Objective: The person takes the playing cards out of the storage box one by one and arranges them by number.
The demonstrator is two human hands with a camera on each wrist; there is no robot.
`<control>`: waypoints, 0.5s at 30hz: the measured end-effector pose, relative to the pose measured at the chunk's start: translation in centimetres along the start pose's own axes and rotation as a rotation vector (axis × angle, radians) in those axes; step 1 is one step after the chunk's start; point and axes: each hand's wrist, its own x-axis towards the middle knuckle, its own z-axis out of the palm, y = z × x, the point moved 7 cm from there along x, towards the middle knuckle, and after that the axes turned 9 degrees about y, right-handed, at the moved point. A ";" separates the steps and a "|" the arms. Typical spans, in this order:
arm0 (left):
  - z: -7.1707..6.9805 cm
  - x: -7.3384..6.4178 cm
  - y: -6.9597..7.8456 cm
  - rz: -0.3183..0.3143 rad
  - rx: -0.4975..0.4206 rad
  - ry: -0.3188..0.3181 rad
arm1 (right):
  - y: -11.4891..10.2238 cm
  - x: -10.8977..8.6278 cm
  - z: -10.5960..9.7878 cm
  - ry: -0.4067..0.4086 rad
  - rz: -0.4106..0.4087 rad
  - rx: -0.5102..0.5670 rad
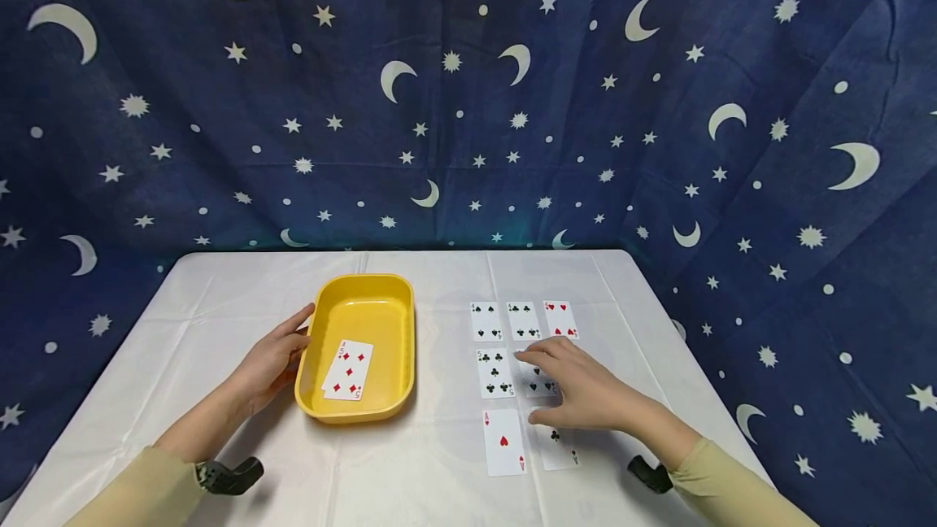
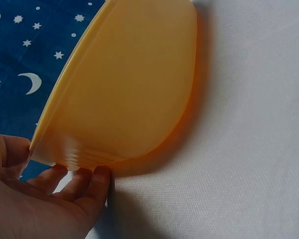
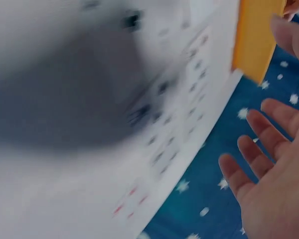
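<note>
My left hand [image 1: 274, 360] grips the left side of a yellow tray [image 1: 406, 348], thumb at the rim and fingers against the outer wall, as the left wrist view shows. In the tray lies a five of diamonds [image 1: 350, 370], over the edge of another card. My right hand [image 1: 586, 387] hovers with spread fingers above the playing cards on the right, holding nothing. It partly covers a black-suited card [image 1: 540, 385] in the middle row and a black ace [image 1: 558, 454]. Left of it lie a five of clubs [image 1: 495, 373] and an ace of hearts [image 1: 504, 443].
Behind these, a row holds two black fours [image 1: 486, 321] and a four of hearts [image 1: 561, 320]. A white cloth covers the table [image 1: 395, 478]. A dark blue curtain [image 1: 468, 145] with moons and stars hangs behind it. Dark straps circle both wrists.
</note>
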 end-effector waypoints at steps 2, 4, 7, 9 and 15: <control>0.0 0.1 -0.1 -0.005 -0.002 0.001 | -1.2 1.6 0.1 0.012 -0.030 0.009; 0.0 0.1 -0.1 -0.005 -0.003 0.001 | -2.3 3.1 0.3 0.014 -0.058 0.008; 0.0 0.2 -0.2 -0.006 -0.007 -0.001 | -4.2 5.4 1.0 -0.003 -0.101 0.000; 0.0 0.2 -0.2 -0.003 -0.010 -0.001 | -5.5 6.9 1.4 -0.009 -0.134 -0.006; 0.0 0.2 -0.2 0.003 -0.012 0.002 | -9.0 11.0 2.8 -0.010 -0.212 -0.039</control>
